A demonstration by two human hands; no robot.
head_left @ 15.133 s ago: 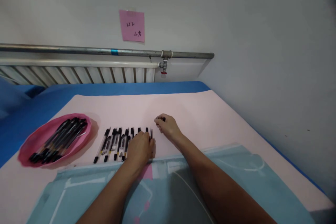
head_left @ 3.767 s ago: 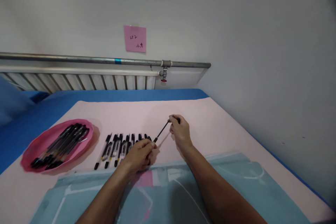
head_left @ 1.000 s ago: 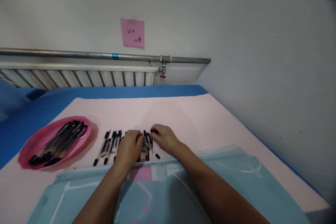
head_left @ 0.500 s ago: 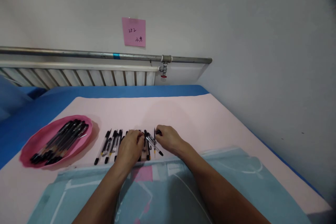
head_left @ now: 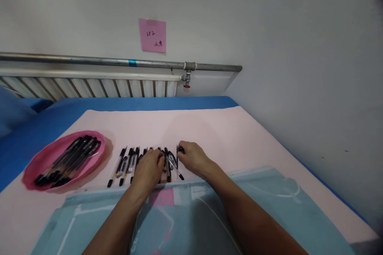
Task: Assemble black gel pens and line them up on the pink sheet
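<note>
My left hand [head_left: 150, 166] rests over a row of black-capped gel pens [head_left: 128, 166], its fingers closed at the upper end of a clear pen barrel [head_left: 174, 166]. That barrel slants down to the right between my hands. My right hand [head_left: 193, 157] is curled closed around a small black piece that looks like a pen cap [head_left: 181, 150]. A thin dark rod, like a refill, stands beside its fingertips. Several pens and loose clips lie on the pink cover, partly hidden beneath my left hand.
A pink oval basket [head_left: 100, 149] with several black pens stands at the left. The pink table cover [head_left: 209, 125] lies over a blue surface [head_left: 143, 104]. Teal cloth [head_left: 263, 195] spans the front. Behind are a radiator [head_left: 119, 88], a pipe and a wall note [head_left: 152, 36].
The clear barrel's lower end has shifted slightly left and down. The refill beside my right hand no longer shows its yellowish lower part. Both hands have stayed almost in place.
</note>
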